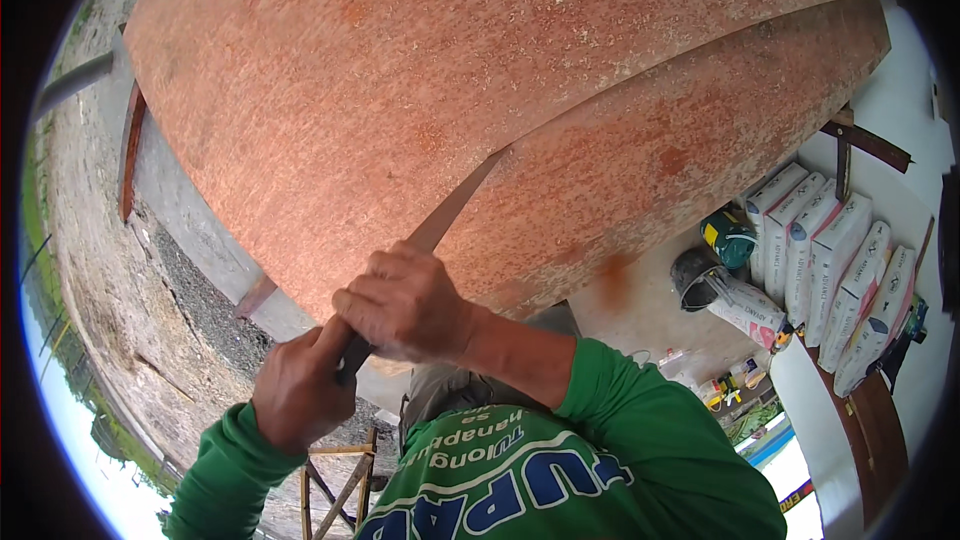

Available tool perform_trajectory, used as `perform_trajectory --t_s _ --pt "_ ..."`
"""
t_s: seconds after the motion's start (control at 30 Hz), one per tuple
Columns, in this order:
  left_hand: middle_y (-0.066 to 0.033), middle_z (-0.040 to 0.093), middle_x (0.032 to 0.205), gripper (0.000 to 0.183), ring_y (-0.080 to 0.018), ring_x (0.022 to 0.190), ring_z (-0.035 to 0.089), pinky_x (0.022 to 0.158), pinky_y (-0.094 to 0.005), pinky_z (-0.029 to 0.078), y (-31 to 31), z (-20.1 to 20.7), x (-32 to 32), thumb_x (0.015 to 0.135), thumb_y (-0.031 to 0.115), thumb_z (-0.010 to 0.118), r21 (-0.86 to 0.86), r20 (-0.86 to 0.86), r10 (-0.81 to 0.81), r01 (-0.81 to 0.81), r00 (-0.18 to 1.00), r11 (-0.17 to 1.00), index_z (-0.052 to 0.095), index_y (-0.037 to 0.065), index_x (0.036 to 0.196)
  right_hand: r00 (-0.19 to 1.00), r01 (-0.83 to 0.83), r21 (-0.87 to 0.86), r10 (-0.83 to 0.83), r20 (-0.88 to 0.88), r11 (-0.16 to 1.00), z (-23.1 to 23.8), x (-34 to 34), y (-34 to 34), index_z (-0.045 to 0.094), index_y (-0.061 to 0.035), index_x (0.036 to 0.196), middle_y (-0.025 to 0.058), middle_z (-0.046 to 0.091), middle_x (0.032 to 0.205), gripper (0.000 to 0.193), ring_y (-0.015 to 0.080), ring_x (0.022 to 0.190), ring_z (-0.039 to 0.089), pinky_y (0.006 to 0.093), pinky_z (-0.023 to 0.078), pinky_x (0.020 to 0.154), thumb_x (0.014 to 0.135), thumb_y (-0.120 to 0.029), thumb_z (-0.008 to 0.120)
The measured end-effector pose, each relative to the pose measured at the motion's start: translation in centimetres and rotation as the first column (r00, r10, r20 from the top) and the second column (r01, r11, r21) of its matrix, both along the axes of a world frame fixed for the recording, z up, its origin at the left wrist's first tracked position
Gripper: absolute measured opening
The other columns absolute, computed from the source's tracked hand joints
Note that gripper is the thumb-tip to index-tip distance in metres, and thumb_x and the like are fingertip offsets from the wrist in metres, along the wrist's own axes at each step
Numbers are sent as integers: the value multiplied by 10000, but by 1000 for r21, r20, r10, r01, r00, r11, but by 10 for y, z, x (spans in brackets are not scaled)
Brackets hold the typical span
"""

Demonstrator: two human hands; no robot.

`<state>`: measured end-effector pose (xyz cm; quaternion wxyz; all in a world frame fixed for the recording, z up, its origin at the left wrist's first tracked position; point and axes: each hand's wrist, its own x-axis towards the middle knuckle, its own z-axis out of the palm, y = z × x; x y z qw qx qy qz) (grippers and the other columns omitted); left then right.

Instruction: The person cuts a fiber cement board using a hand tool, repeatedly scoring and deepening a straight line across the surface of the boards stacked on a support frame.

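Head view: we find the handsaw (pixel 452 208) at centre frame, its blade slanting up and right to meet the slit (pixel 600 97) in the large reddish panel (pixel 330 90). We judge the saw light, its blade thin, springy and liable to kink; the dark handle (pixel 351 359), left of lower centre, is the sound hold. We record the left hand (pixel 303 387) wrapped around the handle's lower end and the right hand (pixel 405 307) clenched around the saw above it; the join beneath is hidden.
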<state>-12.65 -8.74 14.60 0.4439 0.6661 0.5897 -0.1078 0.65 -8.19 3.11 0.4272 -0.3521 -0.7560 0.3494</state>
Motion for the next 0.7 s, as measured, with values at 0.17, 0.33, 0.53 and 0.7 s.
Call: perform_trajectory --t_s 0.17,0.33,0.53,0.7 --pt "-252 566 661 232 -432 646 573 561 -518 432 47 -126 64 737 22 493 40 39 -42 40 998 998 439 33 962 995 71 -19 -70 67 997 -107 66 58 548 -162 624 -10 538 604 240 199 603 510 337 395 571 523 -263 741" --pt "-203 579 670 239 -403 610 574 527 -494 441 4 -32 10 738 26 552 -45 19 -15 16 1000 999 466 52 960 997 -51 -94 56 49 994 -18 19 7 605 -94 759 7 543 666 242 200 614 498 332 392 582 565 -209 694" --pt "-155 565 618 220 -366 544 576 472 -462 450 -11 22 -2 732 30 600 1 -69 -12 12 998 1000 504 53 928 1000 -23 -20 23 -19 1000 16 -5 -11 617 -83 791 -7 525 645 266 167 591 486 302 398 561 559 -202 671" --pt "-236 574 667 261 -437 629 565 551 -507 440 47 -116 62 733 12 481 22 -16 -80 81 997 997 451 35 991 998 55 -47 -54 20 997 -93 63 50 589 -133 711 -1 565 641 206 207 594 513 338 415 570 552 -166 715"
